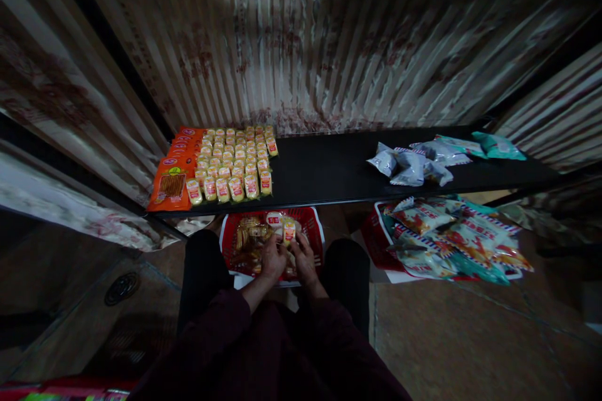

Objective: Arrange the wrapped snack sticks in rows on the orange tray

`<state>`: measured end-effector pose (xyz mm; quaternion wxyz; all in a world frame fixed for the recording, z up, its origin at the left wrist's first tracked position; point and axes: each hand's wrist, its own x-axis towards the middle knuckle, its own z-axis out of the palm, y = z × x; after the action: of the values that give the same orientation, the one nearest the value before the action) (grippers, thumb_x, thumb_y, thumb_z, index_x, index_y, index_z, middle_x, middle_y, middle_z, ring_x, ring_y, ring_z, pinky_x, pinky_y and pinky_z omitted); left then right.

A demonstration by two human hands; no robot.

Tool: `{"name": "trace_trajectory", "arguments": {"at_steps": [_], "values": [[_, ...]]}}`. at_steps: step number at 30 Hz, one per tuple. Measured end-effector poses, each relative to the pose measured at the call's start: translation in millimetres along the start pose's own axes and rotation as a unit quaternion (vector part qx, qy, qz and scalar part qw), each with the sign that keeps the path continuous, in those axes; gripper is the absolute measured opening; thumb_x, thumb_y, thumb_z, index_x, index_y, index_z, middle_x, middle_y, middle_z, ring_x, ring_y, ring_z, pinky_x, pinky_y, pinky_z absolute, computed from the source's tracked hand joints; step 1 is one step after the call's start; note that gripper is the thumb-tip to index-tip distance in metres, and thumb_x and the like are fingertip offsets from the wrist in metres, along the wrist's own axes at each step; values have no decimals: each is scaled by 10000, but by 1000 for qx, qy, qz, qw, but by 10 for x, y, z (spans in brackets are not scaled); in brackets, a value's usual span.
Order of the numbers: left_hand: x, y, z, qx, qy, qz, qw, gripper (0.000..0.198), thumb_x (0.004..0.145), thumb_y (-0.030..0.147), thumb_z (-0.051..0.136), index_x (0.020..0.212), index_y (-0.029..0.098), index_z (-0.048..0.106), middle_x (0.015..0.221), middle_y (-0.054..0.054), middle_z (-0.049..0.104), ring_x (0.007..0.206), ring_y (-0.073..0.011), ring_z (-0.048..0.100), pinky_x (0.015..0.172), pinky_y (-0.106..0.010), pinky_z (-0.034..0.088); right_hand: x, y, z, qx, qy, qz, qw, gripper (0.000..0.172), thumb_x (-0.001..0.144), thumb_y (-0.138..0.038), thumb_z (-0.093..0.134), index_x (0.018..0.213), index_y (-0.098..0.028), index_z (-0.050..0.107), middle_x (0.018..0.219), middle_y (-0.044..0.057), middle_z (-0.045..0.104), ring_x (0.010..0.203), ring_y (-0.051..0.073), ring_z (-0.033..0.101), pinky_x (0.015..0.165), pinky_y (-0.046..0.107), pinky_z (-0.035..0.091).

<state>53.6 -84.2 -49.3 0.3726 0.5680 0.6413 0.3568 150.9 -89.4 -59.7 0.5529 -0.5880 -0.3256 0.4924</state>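
Left hand and right hand are pinching a yellow packet with nearly closed fingers over the red basket, lower centre; loads of lookalikes are already sitting centre-left on the shelf, other bagged snacks filling the basket.

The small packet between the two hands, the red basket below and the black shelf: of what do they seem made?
Small packet: probably plastic film, apparently glossy; its front is printed.
Red basket: likely molded plastic, smooth-looking; its wall has slots.
Black shelf: perhaps painted metal or coated board; mostly matte, but dim light leaves it open.
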Motion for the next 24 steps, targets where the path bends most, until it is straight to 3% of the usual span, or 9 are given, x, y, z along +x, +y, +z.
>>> {"name": "trace_trajectory", "arguments": {"at_steps": [5, 13, 20, 24], "values": [[16, 162, -37, -8, 9, 24, 1000, 150, 802, 130, 463, 909, 208, 535, 917, -47, 657, 884, -181, 616, 863, -326, 458, 28, -110, 2, 3, 28, -50, 998, 501, 696, -515, 642, 1086, -199, 633, 1079, 91, 665, 985, 242, 610, 907, 395, 477], [141, 429, -59, -42, 28, 39, 998, 138, 829, 185, 466, 938, 208, 549, 946, -48, 650, 876, -177, 608, 843, -321, 457, 152, -387, 47, 18, 19, -83, 996, 421, 700, -452, 661, 1043, -215, 606, 1045, 71, 670, 981, 235, 616, 906, 382, 480], [366, 716, -150, -37, 69, 77, 994, 129, 819, 149, 472, 862, 203, 581, 924, -49, 603, 913, -179, 558, 876, -329, 445, 398, -648, 117, 7, 1, -128, 992, 381, 722, -431, 654, 1019, -196, 614, 1016, 67, 674, 937, 215, 616, 875, 363, 484], [463, 780, -167, -18, 66, 77, 995, 212, 834, 130, 433, 928, 202, 609, 974, -64, 595, 944, -182, 555, 900, -331, 438, 568, -672, 132, -11, -3, -132, 991, 378, 738, -440, 639, 1015, -184, 619, 1011, 76, 681, 931, 215, 620, 862, 362, 487]]}}
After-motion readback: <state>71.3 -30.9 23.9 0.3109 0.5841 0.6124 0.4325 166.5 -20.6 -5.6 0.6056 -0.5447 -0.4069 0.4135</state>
